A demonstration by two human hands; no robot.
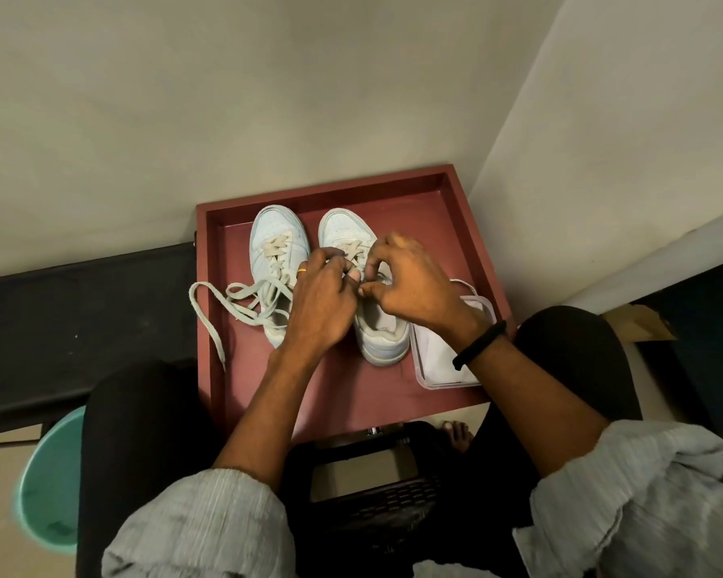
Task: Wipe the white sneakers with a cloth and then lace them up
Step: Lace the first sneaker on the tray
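Found at centre of the red, raised-rim surface [351, 394], toe toward 12 o'clock: first sneaker [382, 335], white, laced partway up. Over its tongue, both hands closed in pinches on its lace [353, 255]: left hand [322, 298], gold ring [301, 271] on one finger, entering from 7 o'clock; right hand [410, 285], black wristband [478, 344], entering from 4 o'clock. Just beside at 9 o'clock, not touching: second sneaker [274, 244], laced, with loose lace ends [251, 287] trailing toward 9 o'clock and across the surface rim. At 4 o'clock of the first sneaker, close by its heel: clear container [443, 385] holding a white cloth [435, 356], partly masked by the right forearm. Surface set into a corner of plain pale walls [268, 98]. Dark bench [80, 310] at 9 o'clock. Teal bucket [47, 481] at 8 o'clock. Black stool [372, 494] at 6 o'clock, between dark-trousered knees [143, 410].
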